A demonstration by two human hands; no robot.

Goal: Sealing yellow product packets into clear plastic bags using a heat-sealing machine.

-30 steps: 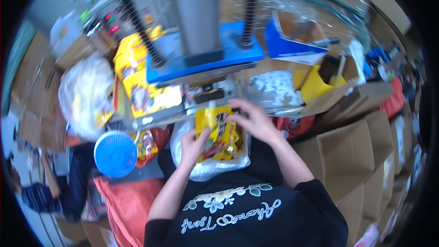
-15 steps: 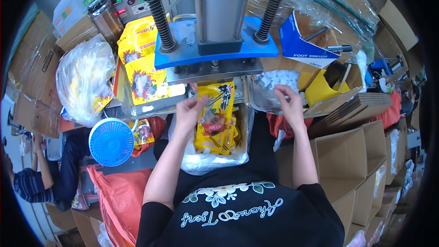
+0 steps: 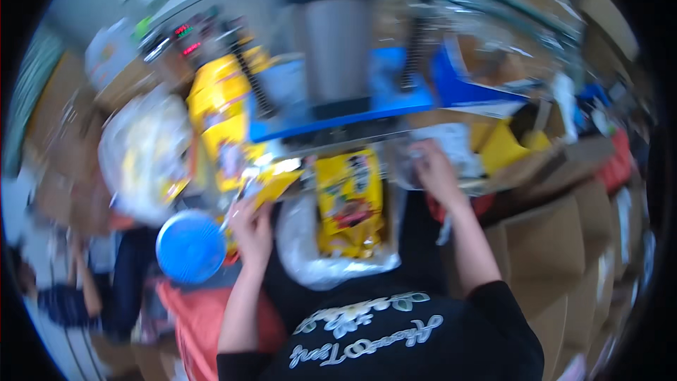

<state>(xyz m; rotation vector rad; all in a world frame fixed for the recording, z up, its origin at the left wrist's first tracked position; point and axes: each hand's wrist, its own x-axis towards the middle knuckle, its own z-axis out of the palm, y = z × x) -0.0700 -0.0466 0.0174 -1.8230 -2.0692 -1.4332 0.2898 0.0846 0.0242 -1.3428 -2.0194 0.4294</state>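
Observation:
The whole view is smeared by motion. My left hand (image 3: 250, 224) is closed on the lower edge of a yellow packet (image 3: 281, 185), in front of the blue-plated press (image 3: 338, 116). Between my arms, a bag-lined box (image 3: 303, 264) holds other yellow packets (image 3: 350, 204), printed with a reddish picture. My right hand (image 3: 436, 171) reaches to the near left part of a clear tray of small white pieces (image 3: 455, 142). Its fingers are too blurred to show whether they grip anything.
A blue fan (image 3: 191, 245) stands near my left hand, beside a filled clear plastic bag (image 3: 147, 155). More yellow packets (image 3: 220, 116) are piled left of the press. A blue box (image 3: 469, 85) and a yellow container (image 3: 504, 148) stand at right. Cardboard partitions (image 3: 546, 233) lie by my right arm.
My left hand has moved left and nearer me, away from the boxed packets, and now holds a yellow packet. My right hand has shifted slightly down and left at the tray. The view has tilted.

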